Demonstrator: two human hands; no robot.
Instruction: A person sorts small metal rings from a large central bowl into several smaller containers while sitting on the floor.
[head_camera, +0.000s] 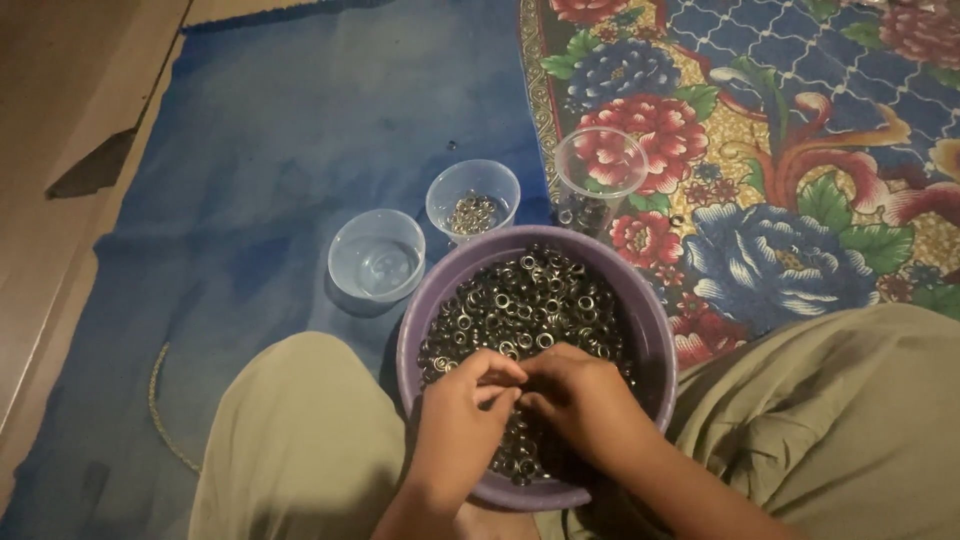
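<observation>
Purple plastic bowl (655, 330) sits between your knees, filled well up with small metal rings (530, 300), dark and silvery, heaped loose. Your left hand (460, 425) and right hand (585, 400) are both down in the near half of the bowl, fingertips brought together over the heap; they look pinched on a ring or two, but what exactly they grip you cannot tell from this view. Progress, as a judgement only: early. Nearly all the rings remain in the bowl. Three clear cups stand just beyond its far rim. The left cup (345, 265) appears bare inside. The middle cup (442, 195) holds a small cluster of rings on its bottom. The right cup (632, 150), taller and standing at the edge of the flowered mat (800, 200), has some dark pieces at its base, too dim to identify. So a small share is out in the cups, the bulk left to go. Bowl and the two low cups rest on a blue cloth (270, 140); one or two stray specks lie on it beyond the middle cup. Your legs in olive trousers (290, 440) flank the bowl, touching or nearly touching its sides. Bare floor (60, 120) shows at far left.
</observation>
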